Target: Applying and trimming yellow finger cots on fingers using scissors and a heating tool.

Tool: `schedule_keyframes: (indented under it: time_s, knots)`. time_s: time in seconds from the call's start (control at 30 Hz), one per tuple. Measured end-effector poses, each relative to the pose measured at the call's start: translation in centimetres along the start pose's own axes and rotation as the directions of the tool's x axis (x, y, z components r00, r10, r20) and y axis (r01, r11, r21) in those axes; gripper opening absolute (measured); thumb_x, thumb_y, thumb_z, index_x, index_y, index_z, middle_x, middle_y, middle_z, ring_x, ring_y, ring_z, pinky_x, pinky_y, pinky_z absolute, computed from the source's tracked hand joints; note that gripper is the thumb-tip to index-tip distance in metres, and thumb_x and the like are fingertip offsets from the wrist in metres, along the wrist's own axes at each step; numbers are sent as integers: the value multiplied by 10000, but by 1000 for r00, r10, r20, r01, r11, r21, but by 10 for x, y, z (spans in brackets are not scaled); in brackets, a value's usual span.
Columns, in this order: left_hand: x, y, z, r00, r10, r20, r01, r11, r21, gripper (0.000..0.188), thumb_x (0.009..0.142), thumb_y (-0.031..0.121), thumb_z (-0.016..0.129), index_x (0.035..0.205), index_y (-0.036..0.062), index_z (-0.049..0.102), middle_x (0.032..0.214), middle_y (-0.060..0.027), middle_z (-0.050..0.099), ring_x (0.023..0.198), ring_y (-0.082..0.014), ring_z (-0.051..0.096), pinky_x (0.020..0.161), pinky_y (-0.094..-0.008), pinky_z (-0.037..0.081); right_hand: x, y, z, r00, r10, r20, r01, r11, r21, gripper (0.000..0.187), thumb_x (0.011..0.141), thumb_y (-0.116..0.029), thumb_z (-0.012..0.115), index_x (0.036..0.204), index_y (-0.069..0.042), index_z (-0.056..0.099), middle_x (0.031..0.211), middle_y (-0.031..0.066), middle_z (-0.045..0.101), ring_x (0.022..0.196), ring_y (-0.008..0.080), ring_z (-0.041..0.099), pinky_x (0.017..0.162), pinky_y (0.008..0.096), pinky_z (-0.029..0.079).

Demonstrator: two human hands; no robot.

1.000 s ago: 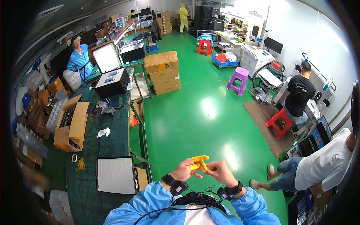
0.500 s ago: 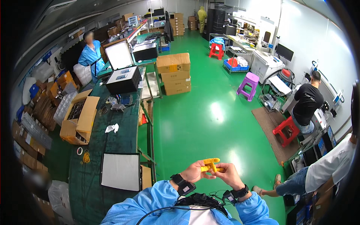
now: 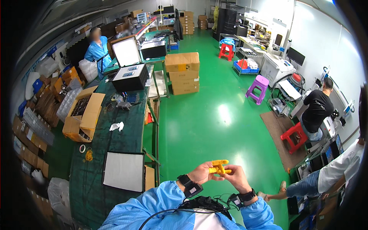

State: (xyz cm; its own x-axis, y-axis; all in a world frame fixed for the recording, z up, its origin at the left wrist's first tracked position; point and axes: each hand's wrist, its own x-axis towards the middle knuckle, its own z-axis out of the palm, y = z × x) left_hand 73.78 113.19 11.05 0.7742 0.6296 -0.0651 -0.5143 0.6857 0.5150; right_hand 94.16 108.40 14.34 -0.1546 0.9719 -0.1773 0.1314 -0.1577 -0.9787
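Head view: both hands meet in front of the chest, above the green floor (image 3: 214, 126). The left hand (image 3: 201, 174) pinches the near end of a small yellow plastic part (image 3: 219, 167); the right hand (image 3: 234, 177) closes fingertips on its other end. The part's long axis runs roughly left to right between them, equally near both. The workbench (image 3: 96, 180) lies well apart to the left.

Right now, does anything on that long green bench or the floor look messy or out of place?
Only small things: a crumpled white scrap lies loose on the green bench, and an open cardboard box hangs partly over its left edge. Nothing looks spilled on the floor.
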Motion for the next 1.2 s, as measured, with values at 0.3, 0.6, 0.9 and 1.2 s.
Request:
schedule_keyframes:
  time_s: [0.3, 0.6, 0.9, 1.2]
  knots:
    - [6, -2, -5, 997, -83, 2, 83, 995, 53, 418, 1062, 222, 406, 1414, 19, 502, 1236, -137, 631, 1045, -235, 672, 908, -426, 603, 11, 20, 15, 997, -80, -6, 79, 990, -119, 252, 860, -115, 772, 1033, 58, 711, 868, 54, 723, 785, 73, 647, 701, 256, 548]
    - [1, 0, 5, 995, -96, 0, 96, 995, -8, 419, 1038, 184, 400, 1403, 10, 508, 1273, -144, 606, 1051, -224, 663, 905, -433, 598, 12, 3, 10, 997, -41, 70, 59, 956, -286, 264, 860, -142, 776, 1039, 44, 717, 889, 27, 724, 800, 85, 642, 705, 256, 536]
    - [5, -15, -25, 994, -109, 8, 108, 993, 42, 417, 1070, 241, 343, 1392, 26, 498, 1295, -148, 585, 1085, -238, 645, 931, -398, 580, 14, 27, 14, 998, 11, 58, 3, 974, -227, 267, 835, -112, 782, 1045, 39, 714, 921, 57, 734, 813, 112, 650, 721, 274, 530]
    - [10, -14, -8, 961, 185, -206, -216, 966, -143, 447, 1087, 307, 300, 1370, 29, 507, 1375, -164, 553, 1239, -272, 565, 1049, -421, 484, 9, -29, 57, 784, -620, 28, 403, 473, -783, 290, 728, 11, 732, 1012, -32, 692, 975, 119, 643, 907, 328, 586, 781, 431, 508]
